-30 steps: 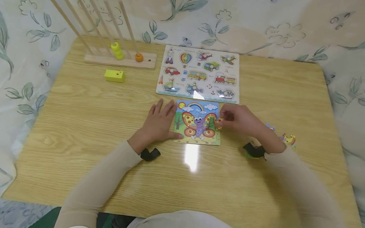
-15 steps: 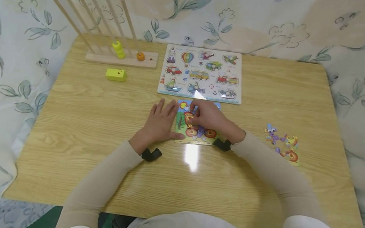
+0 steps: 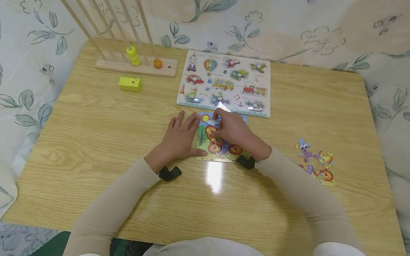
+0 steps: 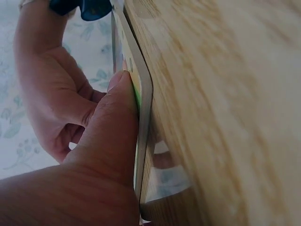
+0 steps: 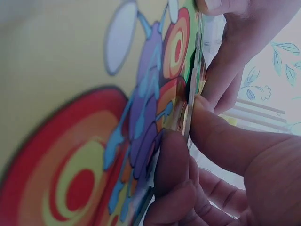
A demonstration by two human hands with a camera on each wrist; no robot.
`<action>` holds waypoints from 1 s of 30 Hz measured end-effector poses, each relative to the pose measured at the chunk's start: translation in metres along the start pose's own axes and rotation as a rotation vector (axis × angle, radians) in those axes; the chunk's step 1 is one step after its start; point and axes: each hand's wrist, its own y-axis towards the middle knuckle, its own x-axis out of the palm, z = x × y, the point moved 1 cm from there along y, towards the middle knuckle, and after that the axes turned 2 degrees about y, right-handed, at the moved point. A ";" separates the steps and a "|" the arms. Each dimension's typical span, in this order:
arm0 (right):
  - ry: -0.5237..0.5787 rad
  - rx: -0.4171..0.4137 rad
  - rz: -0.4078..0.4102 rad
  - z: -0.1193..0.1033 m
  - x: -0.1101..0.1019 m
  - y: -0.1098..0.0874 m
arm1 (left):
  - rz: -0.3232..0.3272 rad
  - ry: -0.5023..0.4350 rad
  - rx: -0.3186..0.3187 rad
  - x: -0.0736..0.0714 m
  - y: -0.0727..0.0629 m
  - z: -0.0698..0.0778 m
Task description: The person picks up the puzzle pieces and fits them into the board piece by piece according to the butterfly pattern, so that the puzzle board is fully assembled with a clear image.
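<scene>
In the head view a butterfly puzzle board point(image 3: 237, 150) lies mid-table; its printed picture fills the right wrist view. My left hand point(image 3: 180, 140) rests at the board's left side, fingers spread and straight, thumb on its lower left corner. The left wrist view shows that thumb point(image 4: 115, 113) lying along the board's edge point(image 4: 146, 99). Over the board, my right hand point(image 3: 234, 130) pinches a small puzzle piece point(image 3: 210, 132) with red and yellow print. Seen from the right wrist, the piece point(image 5: 189, 120) is edge-on between thumb and fingers. The right hand covers the board's upper middle.
Several loose puzzle pieces point(image 3: 325, 175) lie to the right. Behind the butterfly board is a vehicle puzzle board point(image 3: 226, 72). At the back left stands a wooden peg rack point(image 3: 103, 64) with yellow and orange beads, and a yellow-green block point(image 3: 130, 84) in front of it.
My right hand has moved left with the puzzle piece, from the board's right edge to over the left wing, uncovering the loose pieces. It barely shifts over the last half second. My left hand stays put.
</scene>
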 end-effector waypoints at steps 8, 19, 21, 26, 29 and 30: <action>-0.068 0.037 -0.004 -0.004 -0.001 0.002 | -0.008 0.004 -0.001 -0.002 0.000 0.001; -0.077 0.034 -0.006 -0.001 0.003 0.000 | 0.002 0.005 0.013 0.003 0.002 0.002; -0.052 0.016 -0.001 0.002 0.000 -0.005 | -0.001 0.006 0.011 0.003 0.002 0.001; -0.029 0.010 0.064 0.017 -0.030 -0.031 | -0.003 -0.008 0.000 0.002 0.002 -0.001; -0.076 0.069 0.078 0.042 -0.056 -0.054 | -0.005 -0.023 0.004 0.001 0.002 0.000; -0.095 0.094 0.075 0.052 -0.064 -0.063 | -0.006 -0.025 0.005 0.001 0.002 0.001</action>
